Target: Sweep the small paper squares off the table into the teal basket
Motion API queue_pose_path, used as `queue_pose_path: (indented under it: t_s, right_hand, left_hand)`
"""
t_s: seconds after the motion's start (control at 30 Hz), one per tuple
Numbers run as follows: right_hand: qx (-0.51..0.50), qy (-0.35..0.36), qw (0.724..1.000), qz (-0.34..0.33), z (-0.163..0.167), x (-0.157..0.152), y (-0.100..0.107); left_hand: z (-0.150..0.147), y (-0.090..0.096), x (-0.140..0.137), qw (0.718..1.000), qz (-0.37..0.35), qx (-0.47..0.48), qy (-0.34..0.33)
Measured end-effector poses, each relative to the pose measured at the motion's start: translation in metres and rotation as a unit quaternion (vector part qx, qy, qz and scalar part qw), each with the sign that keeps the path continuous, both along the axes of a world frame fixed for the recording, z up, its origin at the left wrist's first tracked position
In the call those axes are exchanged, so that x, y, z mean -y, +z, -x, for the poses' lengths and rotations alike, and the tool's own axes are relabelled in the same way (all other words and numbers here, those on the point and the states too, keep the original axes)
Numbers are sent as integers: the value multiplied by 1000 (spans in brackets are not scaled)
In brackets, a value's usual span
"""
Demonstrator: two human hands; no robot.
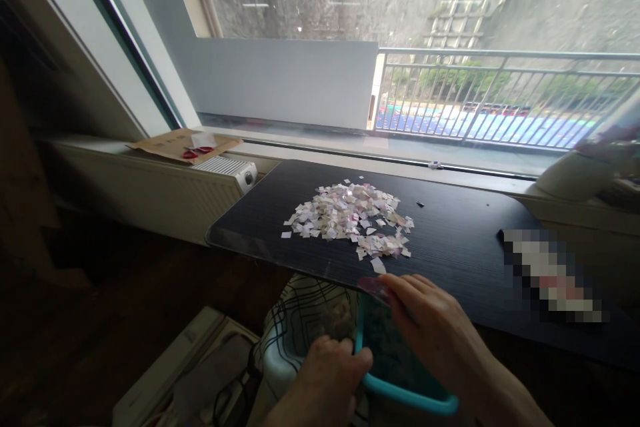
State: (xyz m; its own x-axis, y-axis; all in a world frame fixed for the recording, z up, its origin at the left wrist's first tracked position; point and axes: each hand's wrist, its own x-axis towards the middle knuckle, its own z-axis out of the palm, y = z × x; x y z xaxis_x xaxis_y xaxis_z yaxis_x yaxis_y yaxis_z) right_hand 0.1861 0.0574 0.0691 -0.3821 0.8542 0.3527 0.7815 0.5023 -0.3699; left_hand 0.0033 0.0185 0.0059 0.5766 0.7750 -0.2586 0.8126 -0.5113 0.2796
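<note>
The bulk of the paper scraps (345, 210) lies on the table (455, 240) in one low heap, with a smaller clump on its near side; clearing is judged incomplete. Whether any scraps lie inside the bin (413, 395) cannot be told, as its interior is dark. One larger scrap (379, 266) lies toward the near edge, and a few strays flank the heap.

Left hand (330, 370): curled, gripping the bin's rim below the table edge. Right hand (425, 313): thumb and fingers pinching a pink sheet (373, 286) at the table edge, above the bin opening. Contact between sheet and table cannot be confirmed.

Materials: scraps are thin, flat and mostly four-sided, white to cream with pinkish tints. The sheet appears translucent, probably plastic. The bin is turquoise with a smooth, rounded rim. The tabletop is dark, with fine linear grain and rounded corners.
</note>
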Motion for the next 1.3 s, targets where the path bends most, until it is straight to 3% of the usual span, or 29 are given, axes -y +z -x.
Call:
queue_pose_path:
  t_s: [0.13,0.27,0.43,0.57,0.83,1.0,1.17,1.3]
  right_hand:
    - [59,-59,995,-46,-22,-16,4]
    - [102,-36,994,-22,-33,-15,5]
    - [101,-64,992,-48,-32,-22,7]
    - [109,-33,993,-23,-26,-32,6]
    - [123,-4,992,-3,-50,-11,12]
    - [84,6,996,-15,-53,-10,-1]
    - [30,47,998,-14,-56,15,-13]
    - [16,11,999,-31,-60,16,-12]
  left_hand:
    - [5,1,-2,1000,3,3,22]
    - [12,0,-2,999,0,0,45]
    - [16,-5,-1,999,-14,8,50]
    - [18,-6,-2,999,1,6,50]
    - [21,-14,1,997,-28,41,56]
    - [20,-9,-2,999,-11,19,40]
    - [21,-7,-4,999,-6,25,31]
    - [17,-10,-2,999,-11,24,31]
